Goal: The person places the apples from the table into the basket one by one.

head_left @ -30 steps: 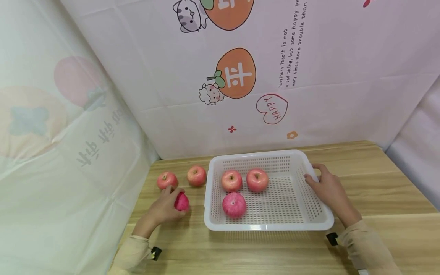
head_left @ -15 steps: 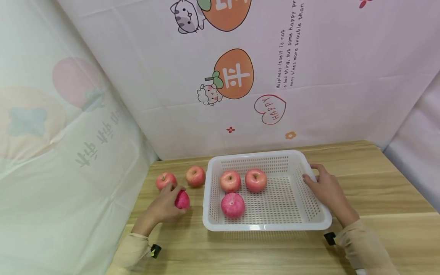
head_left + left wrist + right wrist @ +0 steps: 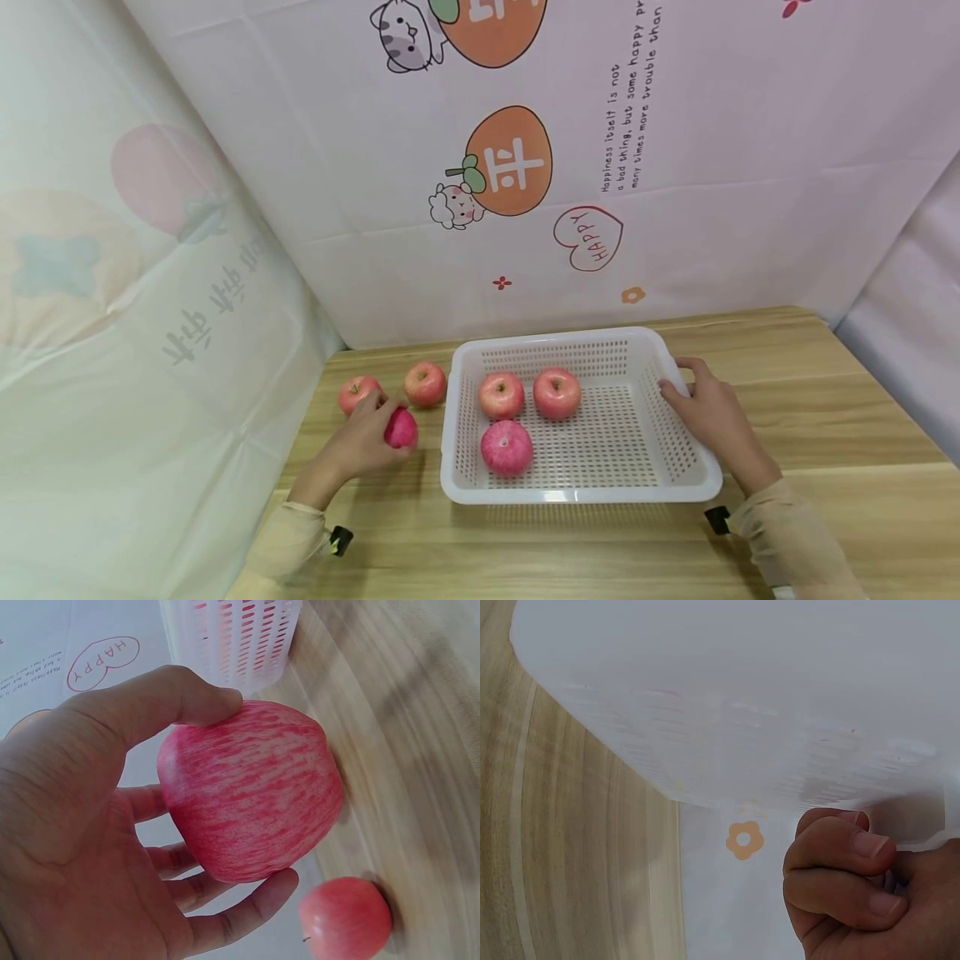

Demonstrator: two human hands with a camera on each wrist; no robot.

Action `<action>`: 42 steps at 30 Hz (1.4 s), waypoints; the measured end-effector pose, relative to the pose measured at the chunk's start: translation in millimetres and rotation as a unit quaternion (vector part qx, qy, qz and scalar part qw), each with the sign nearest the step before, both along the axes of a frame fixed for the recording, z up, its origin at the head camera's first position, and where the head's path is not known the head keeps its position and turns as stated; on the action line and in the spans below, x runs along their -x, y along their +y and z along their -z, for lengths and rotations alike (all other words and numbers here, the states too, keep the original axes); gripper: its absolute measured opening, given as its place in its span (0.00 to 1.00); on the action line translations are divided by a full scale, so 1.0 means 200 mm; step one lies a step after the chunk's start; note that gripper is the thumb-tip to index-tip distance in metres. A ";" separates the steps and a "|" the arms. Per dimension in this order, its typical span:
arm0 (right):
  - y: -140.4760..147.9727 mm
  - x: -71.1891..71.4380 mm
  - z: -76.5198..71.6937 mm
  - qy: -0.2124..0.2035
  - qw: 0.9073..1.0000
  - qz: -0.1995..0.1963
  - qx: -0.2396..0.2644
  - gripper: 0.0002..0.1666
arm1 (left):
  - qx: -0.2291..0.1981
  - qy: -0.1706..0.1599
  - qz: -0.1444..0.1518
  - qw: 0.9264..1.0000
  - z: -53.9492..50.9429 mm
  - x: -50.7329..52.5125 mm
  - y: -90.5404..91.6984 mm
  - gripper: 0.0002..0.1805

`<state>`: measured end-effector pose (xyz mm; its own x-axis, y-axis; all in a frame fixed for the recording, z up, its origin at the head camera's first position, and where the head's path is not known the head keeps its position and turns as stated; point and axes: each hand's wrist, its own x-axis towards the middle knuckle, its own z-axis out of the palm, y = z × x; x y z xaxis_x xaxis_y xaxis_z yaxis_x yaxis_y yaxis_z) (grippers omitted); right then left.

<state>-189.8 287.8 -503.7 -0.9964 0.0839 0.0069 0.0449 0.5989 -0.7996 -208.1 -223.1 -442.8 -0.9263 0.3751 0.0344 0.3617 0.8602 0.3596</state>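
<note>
My left hand (image 3: 363,443) holds a deep pink apple (image 3: 403,429) on the left of the table, thumb on one side and fingers around the other. In the left wrist view streaks show on this apple (image 3: 251,791); whether it touches the table is hard to tell. My right hand (image 3: 716,421) grips the right rim of a white perforated plastic basket (image 3: 577,497), thumb over the inner side. Its curled fingers (image 3: 840,844) show outside the wall in the right wrist view. Two red apples (image 3: 557,394) and a pinker apple (image 3: 507,448) lie in the basket's left half.
Behind my left hand, a red apple (image 3: 357,393) sits partly hidden, with another apple (image 3: 425,385) between it and the basket. The wooden table (image 3: 840,400) meets a printed white cloth (image 3: 420,283) at the back and a pale cloth (image 3: 187,400) on the left.
My left hand and its apple have shifted slightly away from me and to the right. My right hand keeps its grip on the basket, which stays about where it was.
</note>
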 end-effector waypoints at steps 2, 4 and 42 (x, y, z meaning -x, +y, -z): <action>0.00 0.00 0.00 -0.001 1.000 0.000 0.000 0.43 | 0.000 0.000 0.002 1.000 -0.01 0.00 0.01 0.34; 0.00 0.00 -0.01 -0.001 1.000 0.000 0.000 0.43 | 0.004 -0.001 0.000 1.000 -0.01 0.01 0.01 0.35; -0.01 0.00 -0.01 -0.004 1.000 0.003 -0.007 0.43 | 0.023 0.036 0.019 0.999 -0.15 0.00 0.11 0.36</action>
